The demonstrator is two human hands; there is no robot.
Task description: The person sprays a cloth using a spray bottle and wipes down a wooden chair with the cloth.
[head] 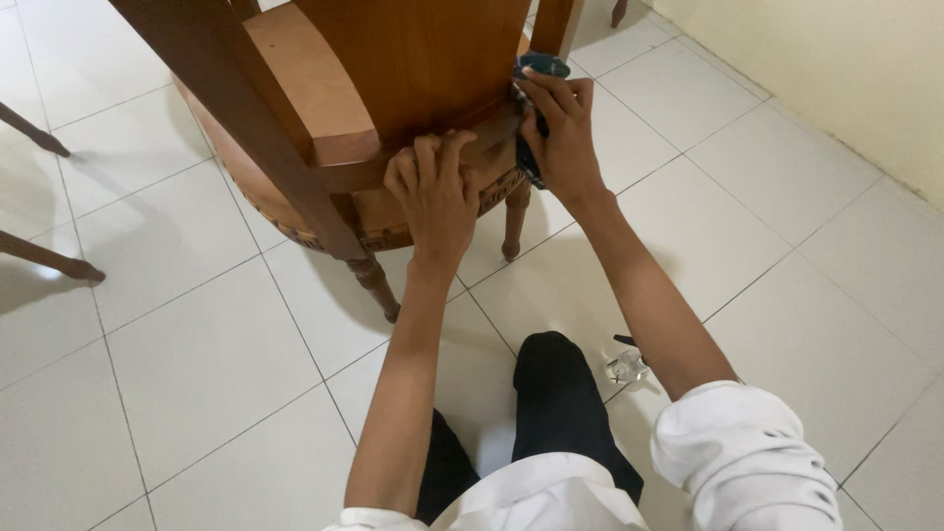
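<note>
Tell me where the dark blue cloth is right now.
In the head view, the dark blue cloth sits upper centre, pressed by the right hand against the back rail of the wooden chair, to the right of the left hand.

White sleeves [742, 447] rolled above the elbows, bare forearms, black trousers [560, 403].

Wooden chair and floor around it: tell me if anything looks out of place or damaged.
No damage shows on the wooden chair. One oddity: a small clear bottle lies on its side on the tiled floor beside the person's knee. No spill is visible.
</note>
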